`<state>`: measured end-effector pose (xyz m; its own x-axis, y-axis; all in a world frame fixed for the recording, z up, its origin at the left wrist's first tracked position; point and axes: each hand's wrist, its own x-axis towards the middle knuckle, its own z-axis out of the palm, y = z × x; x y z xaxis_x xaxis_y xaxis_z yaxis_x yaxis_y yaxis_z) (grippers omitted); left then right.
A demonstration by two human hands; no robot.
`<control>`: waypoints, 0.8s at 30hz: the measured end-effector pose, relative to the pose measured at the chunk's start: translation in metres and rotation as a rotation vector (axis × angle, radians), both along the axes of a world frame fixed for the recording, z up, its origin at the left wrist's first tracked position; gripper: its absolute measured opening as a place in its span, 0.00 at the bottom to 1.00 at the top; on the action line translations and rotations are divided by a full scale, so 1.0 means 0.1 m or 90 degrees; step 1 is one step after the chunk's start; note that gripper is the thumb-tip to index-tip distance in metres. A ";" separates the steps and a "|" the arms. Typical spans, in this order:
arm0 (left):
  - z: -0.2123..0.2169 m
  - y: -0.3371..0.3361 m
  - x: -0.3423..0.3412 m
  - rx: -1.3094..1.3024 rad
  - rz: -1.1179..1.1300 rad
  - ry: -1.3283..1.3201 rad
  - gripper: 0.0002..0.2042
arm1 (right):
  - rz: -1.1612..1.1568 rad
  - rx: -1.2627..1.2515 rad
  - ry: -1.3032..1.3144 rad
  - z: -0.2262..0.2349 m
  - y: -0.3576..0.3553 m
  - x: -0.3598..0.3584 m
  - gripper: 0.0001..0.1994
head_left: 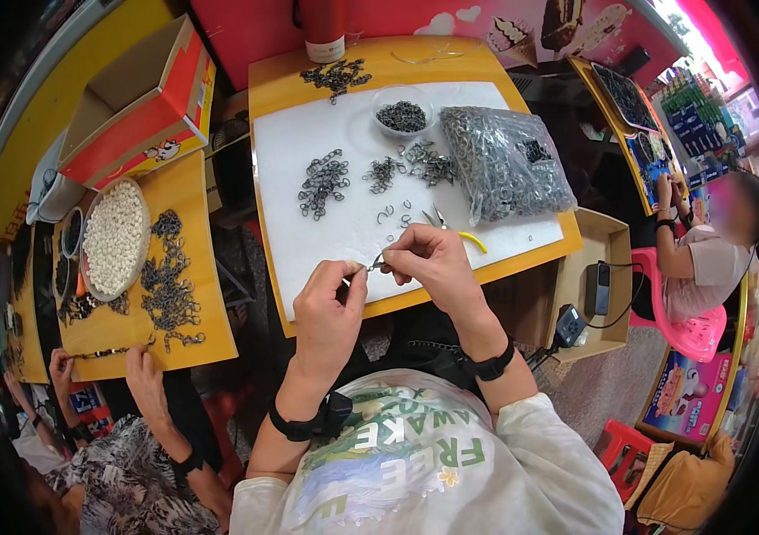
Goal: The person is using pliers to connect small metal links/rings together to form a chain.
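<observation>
Hook (pixel 378 261), small, thin, grey metal, between left hand (pixel 330 308) and right hand (pixel 433 263)

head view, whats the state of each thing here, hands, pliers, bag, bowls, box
left hand: pinch grip shut on a small metal link
right hand: fingers pinched on the same metal link
pliers: lying on the white mat, unheld
plastic bag: lying on its side, full of metal rings
clear bowl: upright, holds dark rings
cardboard box: open, tilted
tray of white beads: full
</observation>
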<state>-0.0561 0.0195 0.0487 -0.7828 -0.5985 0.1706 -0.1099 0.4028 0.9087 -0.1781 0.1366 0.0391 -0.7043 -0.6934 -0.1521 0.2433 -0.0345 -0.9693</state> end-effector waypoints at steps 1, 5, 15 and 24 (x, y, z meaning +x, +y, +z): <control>0.01 0.01 0.01 -0.010 -0.003 0.002 0.03 | 0.008 0.014 0.013 0.00 0.00 0.00 0.04; 0.02 0.01 0.02 -0.057 -0.024 0.015 0.03 | 0.018 0.041 0.030 0.00 0.00 0.01 0.05; -0.07 0.00 0.05 -0.067 -0.041 0.023 0.03 | 0.017 0.096 0.055 -0.04 -0.01 0.01 0.05; -0.24 -0.04 0.01 0.631 -0.075 0.121 0.02 | 0.111 -0.074 -0.467 -0.41 -0.03 0.21 0.06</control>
